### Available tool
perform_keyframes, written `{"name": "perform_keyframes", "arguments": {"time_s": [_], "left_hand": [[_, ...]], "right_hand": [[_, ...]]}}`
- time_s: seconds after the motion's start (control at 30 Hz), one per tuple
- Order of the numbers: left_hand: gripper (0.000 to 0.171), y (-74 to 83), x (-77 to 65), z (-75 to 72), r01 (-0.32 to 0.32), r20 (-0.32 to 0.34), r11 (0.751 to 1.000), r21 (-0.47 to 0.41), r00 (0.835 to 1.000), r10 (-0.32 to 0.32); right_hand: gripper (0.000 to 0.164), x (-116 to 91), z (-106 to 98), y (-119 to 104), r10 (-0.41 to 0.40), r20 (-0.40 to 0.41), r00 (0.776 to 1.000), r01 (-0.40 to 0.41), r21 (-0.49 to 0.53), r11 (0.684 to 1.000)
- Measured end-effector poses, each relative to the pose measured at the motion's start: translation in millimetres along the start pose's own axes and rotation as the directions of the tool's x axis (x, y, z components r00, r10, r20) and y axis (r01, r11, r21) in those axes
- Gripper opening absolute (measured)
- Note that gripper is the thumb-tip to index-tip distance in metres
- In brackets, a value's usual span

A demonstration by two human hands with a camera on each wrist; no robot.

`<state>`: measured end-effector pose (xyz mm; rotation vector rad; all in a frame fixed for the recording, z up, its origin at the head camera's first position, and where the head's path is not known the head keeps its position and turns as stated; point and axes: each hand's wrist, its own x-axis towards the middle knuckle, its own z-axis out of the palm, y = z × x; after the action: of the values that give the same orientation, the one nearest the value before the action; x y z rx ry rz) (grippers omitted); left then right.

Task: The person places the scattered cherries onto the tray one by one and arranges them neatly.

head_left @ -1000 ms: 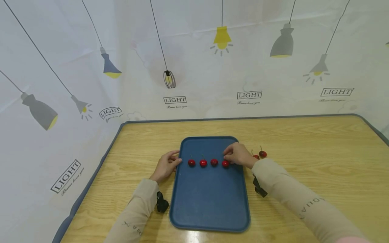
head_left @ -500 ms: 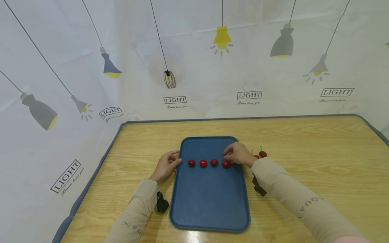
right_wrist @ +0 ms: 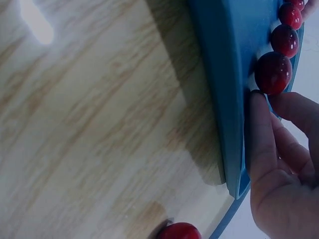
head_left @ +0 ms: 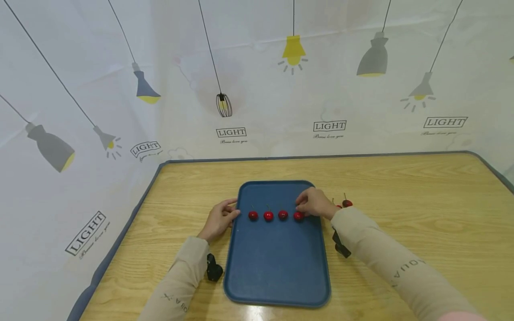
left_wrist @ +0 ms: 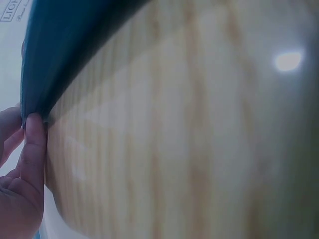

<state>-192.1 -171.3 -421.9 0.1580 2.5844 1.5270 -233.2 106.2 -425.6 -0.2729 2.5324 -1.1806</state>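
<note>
In the head view a blue tray (head_left: 277, 267) bears several red cherries in a row across its upper half. My left hand (head_left: 218, 219) holds the tray's left rim, its thumb at the edge; the left wrist view shows the thumb (left_wrist: 34, 144) against the rim. At the right end of the row, my right hand (head_left: 316, 203) has its thumb and fingertips at the last cherry (head_left: 298, 216), pinching it. Up close in the right wrist view, the fingertips meet the near end of that cherry (right_wrist: 273, 73). The hand partly hides it.
Right of the tray, two stemmed cherries (head_left: 347, 203) lie on the wooden table (head_left: 401, 187), partly behind the right forearm. A white lamp-printed wall covering (head_left: 265, 98) stands behind the table and on its left side.
The right forearm has shifted slightly, covering more of the loose cherries. The last cherry in the row has moved very slightly right. The left hand and the tray stay put.
</note>
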Motion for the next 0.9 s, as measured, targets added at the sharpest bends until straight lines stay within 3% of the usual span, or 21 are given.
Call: {"name": "perform_keyframes", "arguments": {"time_s": [0.1,0.33,0.67,0.9], "left_hand": [[0.041,-1.6,1.2,0.1,-0.006,-0.003,1.000,0.001,1.000,0.006],[0.042,-37.2,19.8,3.9,0.006,-0.014,1.000,0.000,1.000,-0.006],[0.042,-37.5,20.9,4.9,0.009,-0.014,1.000,-0.007,1.000,-0.009],[0.041,-37.5,20.9,3.9,0.013,-0.019,1.000,-0.007,1.000,-0.013]], "right_hand": [[0.019,0,0,-1,-0.001,0.006,1.000,0.001,-0.002,1.000],[0.019,-1,-1,-2,-0.006,0.007,1.000,0.006,-0.015,1.000],[0.021,-4,-10,1,-0.036,0.012,0.999,0.036,-0.028,0.999],[0.023,-16,-28,4,-0.133,0.028,0.991,0.134,-0.032,0.990]]}}
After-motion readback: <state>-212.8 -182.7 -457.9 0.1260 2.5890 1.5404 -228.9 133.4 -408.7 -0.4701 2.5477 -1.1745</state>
